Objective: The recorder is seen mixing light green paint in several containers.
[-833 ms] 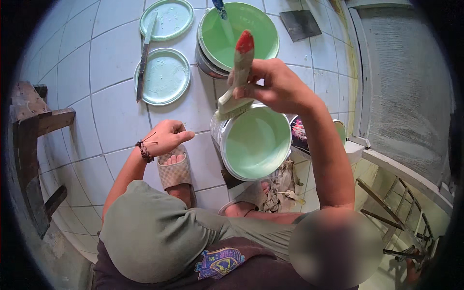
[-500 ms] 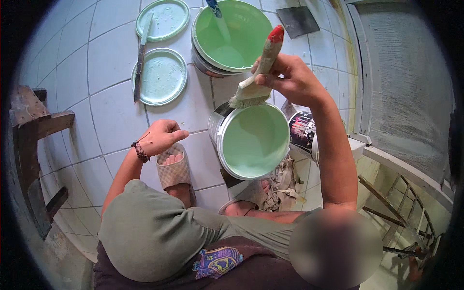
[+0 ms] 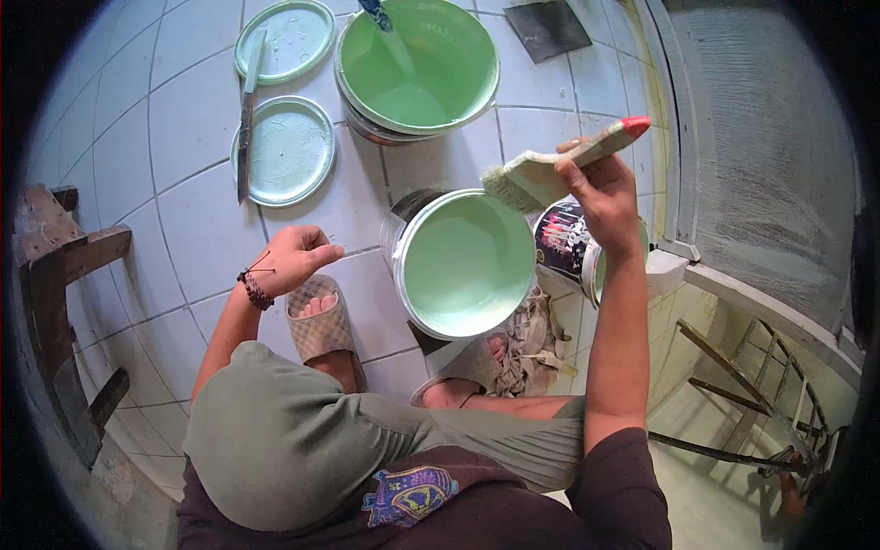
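My right hand [image 3: 600, 202] is closed round the handle of a paintbrush [image 3: 541, 181] with a red handle tip. The brush is tilted, its pale bristles just above the right rim of a bucket [image 3: 403, 302] of light green paint [image 3: 467, 266]. Loosely curled with the thumb apart, my left hand [image 3: 291, 259] hovers over the floor beside my left foot and holds nothing.
A larger bucket [image 3: 341, 78] of green paint, with a blue-handled tool [image 3: 376, 13] in it, stands farther back. Two lids [image 3: 298, 174] lie left of it under a long blade [image 3: 246, 128]. A dark paint can [image 3: 561, 240], rags [image 3: 532, 353] and a metal rack [image 3: 733, 376] are at right.
My right hand has moved right and slightly down with the paintbrush, whose handle has swung from near upright to leaning right. The bristles have shifted right along the bucket rim.
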`<state>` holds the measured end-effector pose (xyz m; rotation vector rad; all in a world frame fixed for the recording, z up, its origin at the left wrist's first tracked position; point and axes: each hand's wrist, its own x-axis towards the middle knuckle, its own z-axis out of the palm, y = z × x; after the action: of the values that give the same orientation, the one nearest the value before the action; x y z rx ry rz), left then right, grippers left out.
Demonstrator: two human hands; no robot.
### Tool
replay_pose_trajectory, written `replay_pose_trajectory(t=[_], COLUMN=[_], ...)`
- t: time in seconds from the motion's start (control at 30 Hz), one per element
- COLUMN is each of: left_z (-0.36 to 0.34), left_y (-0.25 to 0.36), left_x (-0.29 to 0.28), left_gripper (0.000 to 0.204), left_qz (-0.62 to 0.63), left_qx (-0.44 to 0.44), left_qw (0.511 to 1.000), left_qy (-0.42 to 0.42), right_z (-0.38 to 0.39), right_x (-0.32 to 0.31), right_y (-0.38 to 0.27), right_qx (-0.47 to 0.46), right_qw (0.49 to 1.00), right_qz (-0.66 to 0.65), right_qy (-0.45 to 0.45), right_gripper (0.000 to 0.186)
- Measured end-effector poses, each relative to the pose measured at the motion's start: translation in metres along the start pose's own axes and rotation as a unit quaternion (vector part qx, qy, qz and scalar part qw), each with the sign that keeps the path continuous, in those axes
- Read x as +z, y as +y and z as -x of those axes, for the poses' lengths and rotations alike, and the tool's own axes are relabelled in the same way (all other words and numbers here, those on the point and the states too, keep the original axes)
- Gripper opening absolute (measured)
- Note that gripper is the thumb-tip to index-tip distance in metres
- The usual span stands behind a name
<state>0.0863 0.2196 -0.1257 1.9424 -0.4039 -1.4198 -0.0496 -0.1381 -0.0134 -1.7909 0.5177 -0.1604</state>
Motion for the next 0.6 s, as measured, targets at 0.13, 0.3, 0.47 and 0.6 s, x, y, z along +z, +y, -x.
replay_pose_trajectory(t=[0.13, 0.3, 0.47, 0.6], left_z=[-0.008, -0.011, -0.011, -0.011], left_y=[0.004, 0.006, 0.0, 0.002], left_x=[0.003, 0.002, 0.002, 0.001], left_gripper=[0.041, 0.041, 0.04, 0.04], left_qz=[-0.005, -0.003, -0.012, -0.015], left_qx=[0.019, 0.03, 0.02, 0.024], left_qw=[1.0, 1.0, 1.0, 1.0], left_qy=[-0.002, 0.002, 0.003, -0.001], right_z=[0.007, 0.008, 0.004, -0.016], right_x=[-0.001, -0.005, -0.01, 0.007], right_y=[0.0, -0.003, 0.013, 0.004], right_qx=[0.002, -0.015, 0.035, 0.02], right_qw=[1.0, 0.998, 0.998, 0.999], right_qz=[0.0, -0.014, 0.004, -0.029], right_qy=[0.031, 0.061, 0.045, -0.003], right_gripper=[0.022, 0.022, 0.025, 0.025])
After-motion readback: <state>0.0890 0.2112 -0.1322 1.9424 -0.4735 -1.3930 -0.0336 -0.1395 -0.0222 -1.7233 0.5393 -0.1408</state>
